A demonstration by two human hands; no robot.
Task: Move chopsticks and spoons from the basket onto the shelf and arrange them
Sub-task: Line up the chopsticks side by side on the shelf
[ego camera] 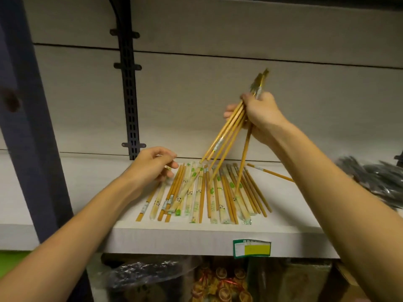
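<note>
Several pairs of wooden chopsticks (205,192), some bare and some in clear wrappers with green print, lie side by side on the white shelf (91,188). My right hand (259,114) grips a bunch of chopsticks (226,138) near their tops and holds them tilted, their lower tips touching the row on the shelf. My left hand (154,164) rests at the left end of the row, fingers curled, pinching the tip of a wrapped pair (159,192). One more pair (270,172) lies crosswise at the right. No basket or spoons are in view.
A pile of dark packaged items (375,179) sits on the shelf at the right. A black slotted upright (130,94) runs up the back wall; a dark blue post (28,118) stands at left. A price label (251,248) marks the shelf front. Bagged goods (152,277) fill the shelf below.
</note>
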